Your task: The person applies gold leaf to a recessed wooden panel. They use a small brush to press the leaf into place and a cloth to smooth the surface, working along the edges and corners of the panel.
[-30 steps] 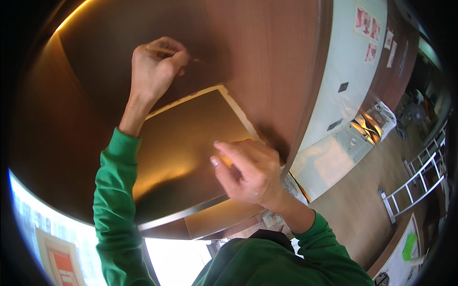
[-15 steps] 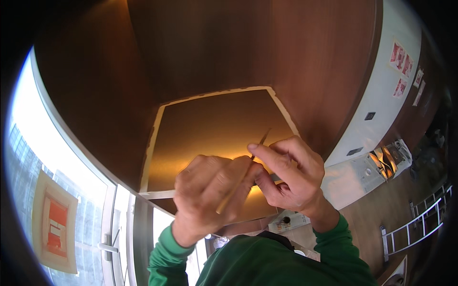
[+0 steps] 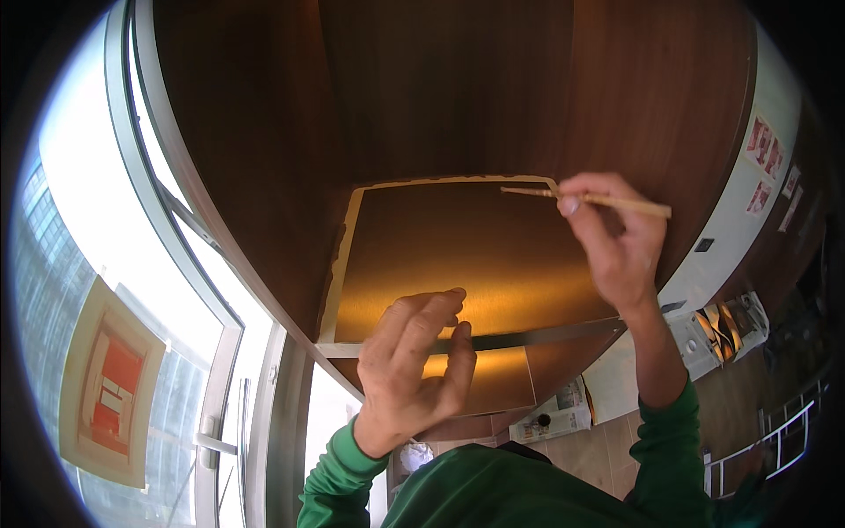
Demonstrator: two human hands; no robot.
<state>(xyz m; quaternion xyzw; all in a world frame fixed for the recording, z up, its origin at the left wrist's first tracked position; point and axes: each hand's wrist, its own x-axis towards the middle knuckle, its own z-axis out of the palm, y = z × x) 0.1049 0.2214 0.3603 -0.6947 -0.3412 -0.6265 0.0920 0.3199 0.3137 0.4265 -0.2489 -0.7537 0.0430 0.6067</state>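
My right hand (image 3: 616, 238) pinches a thin wooden-handled paintbrush (image 3: 629, 205), held nearly level with its tip toward the left. The brush tip overlaps the far right corner of a shiny gold-brown panel (image 3: 458, 238); I cannot tell whether it touches. Pale tape (image 3: 458, 181) with a ragged edge borders the panel where it meets dark brown walls. My left hand (image 3: 409, 361) hovers over the panel's near edge, fingers curled, thumb apart, nothing between them.
At left stands a bright window with a handle (image 3: 214, 442) and a red-and-cream sheet (image 3: 113, 387) on its glass. A ladder (image 3: 783, 431) is at lower right. A small dark pot (image 3: 543, 420) sits low, beyond the panel's near edge. Small pictures (image 3: 764, 148) hang on the right wall.
My hands were close together at the brush and have parted. The right hand has carried the brush away to the far right; the left stays near the panel's front edge. The view has shifted.
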